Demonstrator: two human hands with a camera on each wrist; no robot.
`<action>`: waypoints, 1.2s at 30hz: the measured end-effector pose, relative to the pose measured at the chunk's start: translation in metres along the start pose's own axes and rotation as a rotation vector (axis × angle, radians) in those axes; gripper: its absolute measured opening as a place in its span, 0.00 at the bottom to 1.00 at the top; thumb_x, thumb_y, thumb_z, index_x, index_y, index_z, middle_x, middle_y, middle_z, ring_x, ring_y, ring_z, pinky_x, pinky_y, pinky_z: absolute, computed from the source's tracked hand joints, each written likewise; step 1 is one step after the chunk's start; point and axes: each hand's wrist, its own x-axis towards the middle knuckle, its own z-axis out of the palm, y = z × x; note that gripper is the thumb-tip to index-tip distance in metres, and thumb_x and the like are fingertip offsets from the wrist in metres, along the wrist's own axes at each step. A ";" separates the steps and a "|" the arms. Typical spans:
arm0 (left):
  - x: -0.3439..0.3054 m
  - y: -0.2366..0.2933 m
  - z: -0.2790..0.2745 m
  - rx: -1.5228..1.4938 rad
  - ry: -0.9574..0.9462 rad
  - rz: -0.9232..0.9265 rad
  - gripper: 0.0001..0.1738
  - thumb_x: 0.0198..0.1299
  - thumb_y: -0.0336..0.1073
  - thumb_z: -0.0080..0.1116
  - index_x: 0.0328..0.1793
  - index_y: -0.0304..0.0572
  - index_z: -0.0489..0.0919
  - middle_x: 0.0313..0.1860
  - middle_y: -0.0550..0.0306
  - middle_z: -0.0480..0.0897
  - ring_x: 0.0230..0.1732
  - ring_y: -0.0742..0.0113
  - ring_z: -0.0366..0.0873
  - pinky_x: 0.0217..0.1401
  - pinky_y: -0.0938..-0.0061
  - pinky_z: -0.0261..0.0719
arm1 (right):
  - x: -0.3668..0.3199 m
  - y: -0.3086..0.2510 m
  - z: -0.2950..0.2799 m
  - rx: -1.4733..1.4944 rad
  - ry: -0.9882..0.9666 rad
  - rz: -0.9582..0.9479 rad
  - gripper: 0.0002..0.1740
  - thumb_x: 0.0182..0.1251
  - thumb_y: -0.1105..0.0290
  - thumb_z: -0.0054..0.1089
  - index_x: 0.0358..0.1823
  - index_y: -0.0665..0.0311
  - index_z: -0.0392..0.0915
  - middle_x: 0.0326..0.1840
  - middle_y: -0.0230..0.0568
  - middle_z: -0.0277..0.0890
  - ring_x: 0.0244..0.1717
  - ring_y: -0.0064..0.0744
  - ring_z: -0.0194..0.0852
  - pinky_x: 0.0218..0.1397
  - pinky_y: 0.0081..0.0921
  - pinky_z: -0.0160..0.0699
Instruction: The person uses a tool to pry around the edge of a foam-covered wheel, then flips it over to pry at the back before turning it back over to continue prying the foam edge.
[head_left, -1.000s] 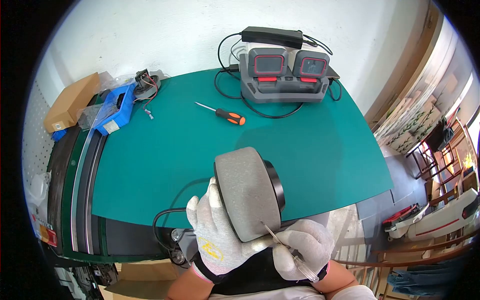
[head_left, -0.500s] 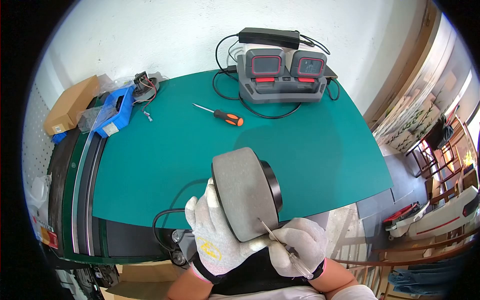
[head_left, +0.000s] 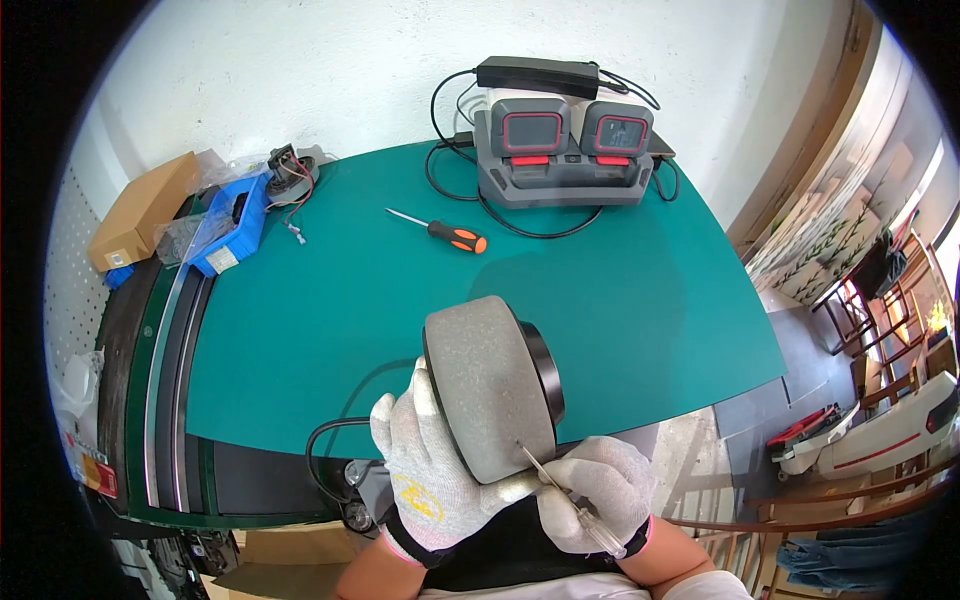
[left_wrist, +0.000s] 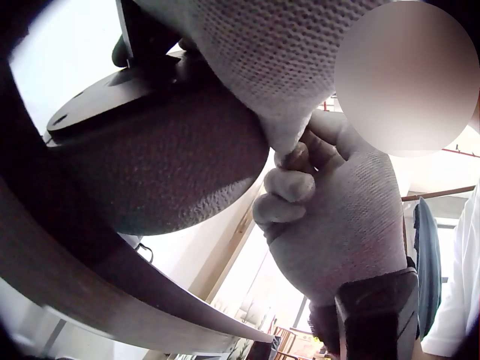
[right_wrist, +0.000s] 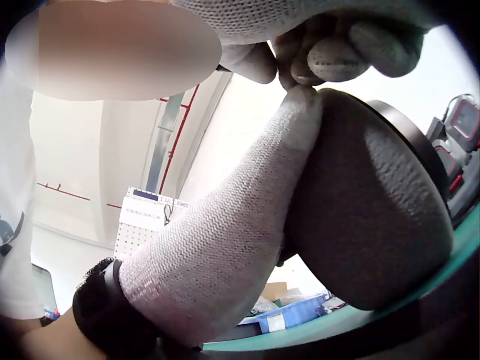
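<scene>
A grey, rounded, fabric-covered device (head_left: pixel 490 390) that looks like a speaker, with a black round base (head_left: pixel 543 372) facing right, is held up over the table's front edge. My gloved left hand (head_left: pixel 425 470) grips it from the left and below, thumb along its lower edge. In my gloved right hand (head_left: pixel 597 495), thumb and fingers pinch a small screwdriver with a clear handle (head_left: pixel 603 535). Its thin shaft points up-left, with the tip over the lower right of the grey cover. In the left wrist view, the right hand's curled fingers (left_wrist: pixel 285 196) are close to the left thumb.
On the green table (head_left: pixel 330 300) lies an orange-and-black screwdriver (head_left: pixel 455 236). A grey charging dock (head_left: pixel 565 180) with cables stands at the back. At left are a blue bin (head_left: pixel 228 235), a cardboard box (head_left: pixel 145 210) and a wired part (head_left: pixel 292 178). A black cable (head_left: pixel 322 445) runs off the near edge.
Both hands and the grey device have shifted very slightly left in the head view since a second ago. The grips stay the same, and the small screwdriver's tip is still at the cover.
</scene>
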 end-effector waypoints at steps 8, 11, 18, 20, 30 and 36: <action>-0.003 0.000 -0.002 -0.048 -0.053 -0.047 0.77 0.51 0.90 0.45 0.81 0.18 0.49 0.77 0.23 0.58 0.75 0.28 0.59 0.78 0.39 0.45 | 0.004 0.003 0.000 0.002 -0.021 -0.026 0.13 0.47 0.78 0.73 0.36 0.64 0.83 0.23 0.36 0.76 0.19 0.37 0.77 0.23 0.30 0.74; 0.000 -0.002 0.001 -0.004 0.010 0.010 0.78 0.48 0.89 0.50 0.79 0.16 0.52 0.71 0.27 0.64 0.67 0.36 0.64 0.75 0.42 0.48 | 0.005 0.003 0.001 -0.007 -0.014 -0.035 0.12 0.47 0.78 0.73 0.36 0.64 0.83 0.23 0.35 0.76 0.19 0.37 0.77 0.23 0.30 0.73; -0.004 0.001 -0.003 -0.061 -0.046 -0.049 0.78 0.49 0.91 0.44 0.81 0.18 0.49 0.78 0.23 0.58 0.76 0.29 0.58 0.79 0.40 0.44 | 0.002 0.003 -0.002 0.002 -0.006 -0.029 0.11 0.46 0.79 0.71 0.34 0.64 0.83 0.22 0.35 0.75 0.19 0.36 0.76 0.23 0.29 0.73; -0.005 0.000 -0.001 -0.041 -0.044 -0.034 0.79 0.49 0.91 0.44 0.81 0.18 0.49 0.78 0.23 0.58 0.76 0.29 0.58 0.79 0.39 0.44 | 0.000 0.004 -0.003 0.010 -0.026 -0.018 0.11 0.45 0.79 0.71 0.34 0.64 0.83 0.22 0.35 0.76 0.19 0.35 0.76 0.23 0.29 0.73; -0.005 0.001 -0.003 -0.082 -0.072 -0.065 0.78 0.49 0.91 0.46 0.81 0.19 0.49 0.78 0.23 0.58 0.77 0.28 0.58 0.79 0.38 0.43 | 0.002 0.005 -0.003 0.025 -0.030 -0.008 0.12 0.45 0.79 0.70 0.34 0.63 0.84 0.23 0.36 0.76 0.19 0.37 0.76 0.22 0.30 0.73; -0.003 0.000 0.001 0.000 0.003 0.007 0.79 0.44 0.90 0.53 0.81 0.21 0.51 0.77 0.25 0.59 0.74 0.29 0.60 0.76 0.37 0.48 | 0.015 0.017 -0.016 0.080 -0.115 -0.072 0.12 0.46 0.79 0.71 0.35 0.63 0.84 0.24 0.36 0.77 0.20 0.37 0.77 0.23 0.30 0.73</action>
